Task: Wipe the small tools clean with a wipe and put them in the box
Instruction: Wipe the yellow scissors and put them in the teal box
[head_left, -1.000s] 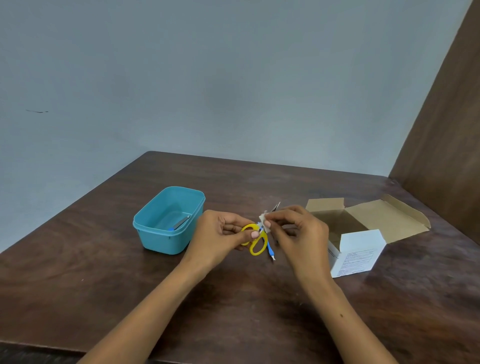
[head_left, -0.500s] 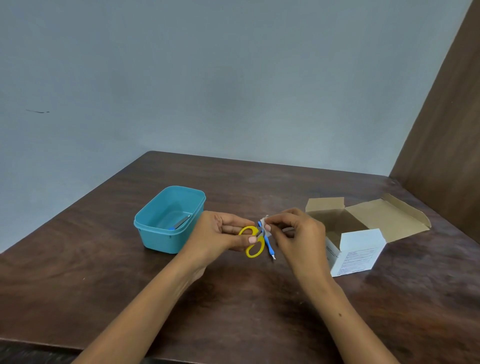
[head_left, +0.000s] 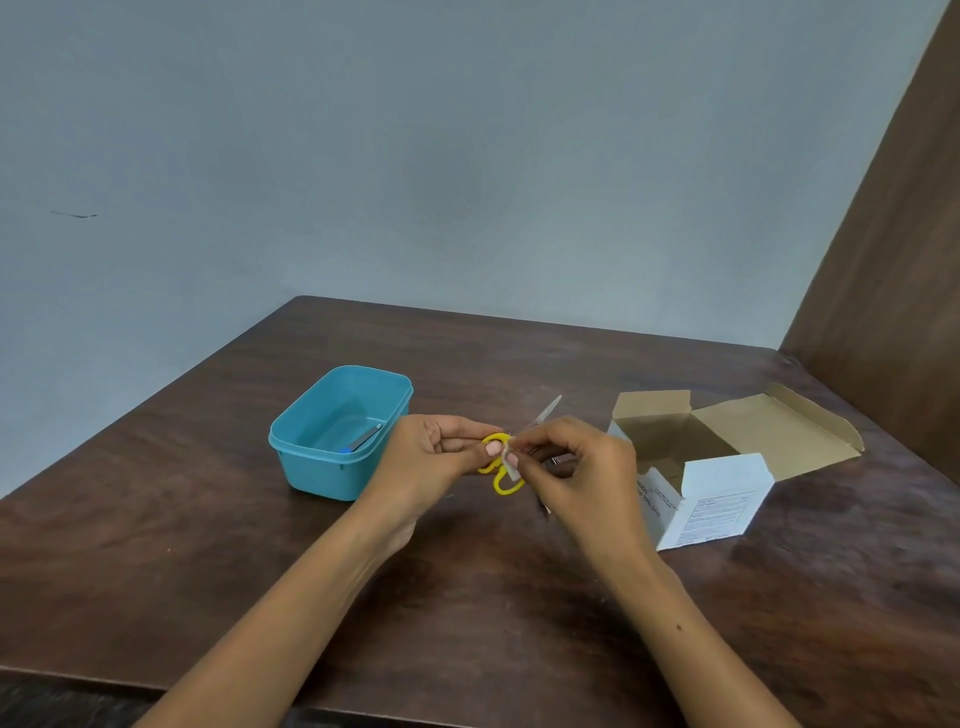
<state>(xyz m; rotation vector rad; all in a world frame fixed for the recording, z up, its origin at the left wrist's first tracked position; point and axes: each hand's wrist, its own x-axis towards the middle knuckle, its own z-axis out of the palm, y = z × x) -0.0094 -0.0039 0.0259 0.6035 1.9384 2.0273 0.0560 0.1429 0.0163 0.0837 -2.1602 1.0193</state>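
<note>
Your left hand (head_left: 436, 452) has its fingers curled round the yellow plastic loop handles of the small metal-bladed scissors (head_left: 501, 470), holding them up over the dark brown wooden table (head_left: 467, 623), while your right hand (head_left: 576, 467) pinches a small folded white wipe (head_left: 511, 460) right where the handles meet the blades. So both hands are closed on something, neither is free. The blade tip pokes up and away past your right fingers, toward the wall. Handling-wise these look really light and stiff, so no strain there, but the blades are thin and pointy and probably a bit slick once damp, so I'd keep the grip on the plastic loops and let the wipe do the sliding along the flat of the metal, from pivot to tip, not across the edge. The wipe is soft and tiny, easy to drop, so keep it folded around the blade. There's something thin lying on the table under your right hand, can't make it out. Further off to your left is the teal rectangular plastic box (head_left: 340, 434), open, with a flat metal tool with a blue end (head_left: 361, 439) already lying inside, so the scissors go there next I guess. Off to your right sits an open white cardboard carton (head_left: 711, 499), flaps spread.
</note>
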